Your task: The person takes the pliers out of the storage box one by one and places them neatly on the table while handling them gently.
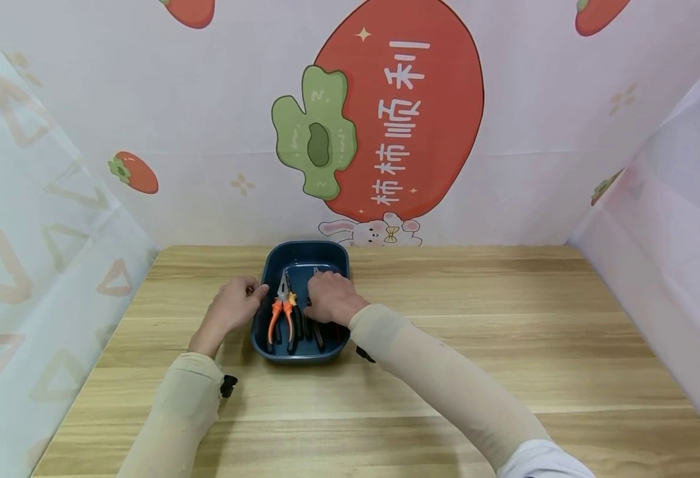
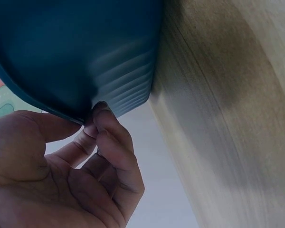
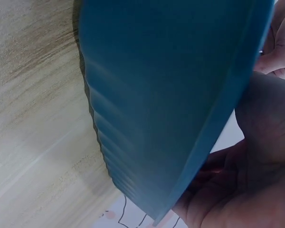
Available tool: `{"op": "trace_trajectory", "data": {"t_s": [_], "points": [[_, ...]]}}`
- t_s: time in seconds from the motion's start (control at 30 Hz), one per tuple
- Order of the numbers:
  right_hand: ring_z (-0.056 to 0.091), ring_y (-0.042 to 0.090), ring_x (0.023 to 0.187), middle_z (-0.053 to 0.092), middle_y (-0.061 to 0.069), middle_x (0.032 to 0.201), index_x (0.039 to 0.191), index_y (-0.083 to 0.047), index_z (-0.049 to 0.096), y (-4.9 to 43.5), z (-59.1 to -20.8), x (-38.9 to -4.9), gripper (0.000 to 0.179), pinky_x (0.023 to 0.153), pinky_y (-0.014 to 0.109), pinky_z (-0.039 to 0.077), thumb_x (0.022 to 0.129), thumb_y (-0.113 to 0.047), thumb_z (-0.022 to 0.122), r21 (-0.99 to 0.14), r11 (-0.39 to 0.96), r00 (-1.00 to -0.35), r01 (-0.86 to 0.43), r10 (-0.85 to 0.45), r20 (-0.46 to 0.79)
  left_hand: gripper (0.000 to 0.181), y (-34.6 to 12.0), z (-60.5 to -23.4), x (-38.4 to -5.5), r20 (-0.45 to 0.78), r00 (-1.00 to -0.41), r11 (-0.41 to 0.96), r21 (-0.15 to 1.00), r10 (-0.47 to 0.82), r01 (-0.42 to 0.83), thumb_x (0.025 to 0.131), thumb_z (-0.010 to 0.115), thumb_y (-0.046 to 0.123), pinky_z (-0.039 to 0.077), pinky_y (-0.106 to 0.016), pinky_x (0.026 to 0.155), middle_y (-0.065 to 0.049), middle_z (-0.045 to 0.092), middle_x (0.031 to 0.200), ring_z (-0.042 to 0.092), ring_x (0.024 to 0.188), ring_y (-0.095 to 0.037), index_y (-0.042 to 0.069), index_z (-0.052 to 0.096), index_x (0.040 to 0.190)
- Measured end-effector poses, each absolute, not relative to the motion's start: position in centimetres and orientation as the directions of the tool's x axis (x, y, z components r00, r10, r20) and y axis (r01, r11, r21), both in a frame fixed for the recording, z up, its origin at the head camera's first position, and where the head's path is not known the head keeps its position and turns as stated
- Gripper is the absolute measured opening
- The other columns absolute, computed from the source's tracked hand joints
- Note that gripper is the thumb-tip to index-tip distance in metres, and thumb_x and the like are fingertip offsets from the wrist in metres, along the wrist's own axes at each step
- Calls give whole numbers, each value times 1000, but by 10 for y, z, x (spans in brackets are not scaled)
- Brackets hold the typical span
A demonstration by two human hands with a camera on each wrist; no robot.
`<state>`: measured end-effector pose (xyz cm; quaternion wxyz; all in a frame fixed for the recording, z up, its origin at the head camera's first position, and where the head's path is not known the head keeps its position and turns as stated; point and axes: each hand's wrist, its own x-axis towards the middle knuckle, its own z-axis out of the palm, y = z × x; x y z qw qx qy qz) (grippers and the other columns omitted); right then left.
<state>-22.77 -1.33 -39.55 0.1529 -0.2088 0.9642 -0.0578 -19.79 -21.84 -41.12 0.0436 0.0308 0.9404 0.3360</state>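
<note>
A dark blue plastic bin stands on the wooden table with several hand tools inside. My left hand pinches the bin's left rim between thumb and fingers; the left wrist view shows this hand close up. Orange-and-black long-nose pliers lie at the bin's left side, jaws pointing to the back. My right hand reaches over the right rim into the bin, above black-handled tools. In the right wrist view the bin wall hides the fingertips of this hand, and I cannot tell whether they hold a tool.
The wood-grain table stretches to both sides of the bin and in front of it. Behind it hangs a white cloth printed with a large red persimmon, and further cloth walls stand at the left and right.
</note>
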Motion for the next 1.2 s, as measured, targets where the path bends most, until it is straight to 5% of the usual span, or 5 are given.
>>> {"op": "trace_trajectory", "data": {"t_s": [0.5, 0.87, 1.2], "points": [[60, 20, 80, 61, 5, 95, 119, -6, 65, -16, -398, -231, 44, 72, 32, 54, 94, -41, 73, -277, 921, -914, -274, -339, -222, 33, -219, -412, -199, -50, -995, 776, 629, 90, 39, 107, 51, 24, 35, -32, 49, -4, 51, 62, 44, 51, -19, 4, 61, 82], [61, 15, 68, 59, 3, 84, 103, -9, 66, -14, -397, -233, 25, 60, 25, 51, 96, -31, 73, -362, 893, -906, -266, -360, -223, 33, -219, -413, -199, -48, -995, 779, 625, 90, 40, 107, 51, 24, 35, -32, 48, -5, 52, 62, 44, 51, -20, 4, 61, 83], [61, 17, 72, 62, 3, 83, 108, -9, 72, -17, -394, -224, 33, 63, 29, 52, 96, -40, 71, -207, 914, -873, -350, -398, -281, 33, -219, -413, -198, -54, -994, 775, 630, 95, 40, 107, 51, 24, 36, -32, 49, -5, 52, 63, 45, 52, -20, 5, 61, 83]]}}
